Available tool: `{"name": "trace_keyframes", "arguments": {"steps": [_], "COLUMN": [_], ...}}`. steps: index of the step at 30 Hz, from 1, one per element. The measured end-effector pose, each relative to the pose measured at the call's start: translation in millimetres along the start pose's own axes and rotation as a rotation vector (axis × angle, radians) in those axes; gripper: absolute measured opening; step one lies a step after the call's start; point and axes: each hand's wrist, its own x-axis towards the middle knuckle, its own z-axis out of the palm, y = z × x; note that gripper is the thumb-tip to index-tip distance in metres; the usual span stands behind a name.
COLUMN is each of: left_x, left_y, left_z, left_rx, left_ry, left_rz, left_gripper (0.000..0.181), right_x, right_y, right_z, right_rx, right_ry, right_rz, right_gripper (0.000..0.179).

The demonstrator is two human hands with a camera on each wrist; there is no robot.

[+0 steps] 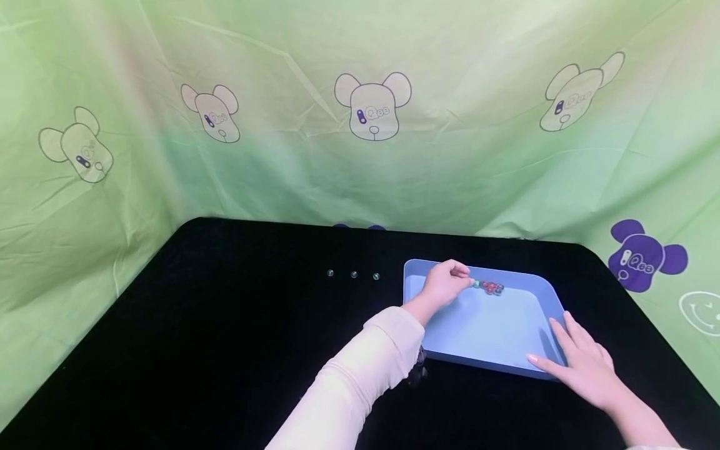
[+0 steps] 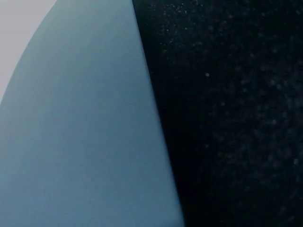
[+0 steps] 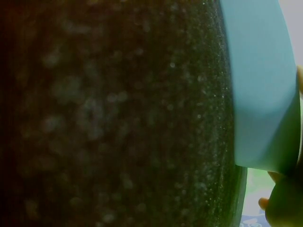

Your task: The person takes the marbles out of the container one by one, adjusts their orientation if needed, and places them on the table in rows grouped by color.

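Before a "Qee" curtain [image 1: 360, 181], left hand [image 1: 445, 285] pinches a green bead [image 1: 476, 284] and outspread right hand [image 1: 587, 369] touches blue tray [image 1: 484, 322]

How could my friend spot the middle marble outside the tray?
Find the black table, then the blue tray on it. Left of it lie three marbles in a row. Only the middle marble has a neighbour on each side.

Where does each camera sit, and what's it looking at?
Head: on the head, facing forward and down at black table and blue tray; left hand and right hand show.
Left wrist: on that wrist, facing tray and table closely; no hand shows.
Right wrist: on that wrist, facing table and tray; part of the right hand shows.
Both wrist views share tray against table.
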Motion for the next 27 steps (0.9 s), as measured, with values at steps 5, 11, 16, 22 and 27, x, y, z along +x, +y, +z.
{"name": "trace_keyframes", "arguments": {"steps": [5,11,16,22,27], "left_x": [2.3,5.7,8.5,10.6,12.0], "left_y": [-0.4,1.4,-1.9,-7.4,-8.1], "left_z": [2.8,4.3,6.8,10.8,11.5], "left_rx": [0.021,0.029,0.023,-0.011,-0.015], "left_ry": [0.000,0.001,0.017,0.039,0.048], "left_rz": [-0.007,0.023,0.007,-0.016,-0.014], "left_gripper": [0.011,0.014,0.012,0.011,0.011], "right_x": [-0.3,-1.5,-0.5,-1.1,-0.8], "right_y": [1,2,3,0,-2], "right_z": [0,-1,-2,-1,-2], "right_rx": [0.003,0.000,0.006,0.007,0.006], "right_ry": [-0.002,0.001,-0.003,-0.005,-0.009], "right_rz": [0.002,0.010,0.011,0.007,0.008], "right_gripper": [0.081,0.081,0.082,0.081,0.081]}}
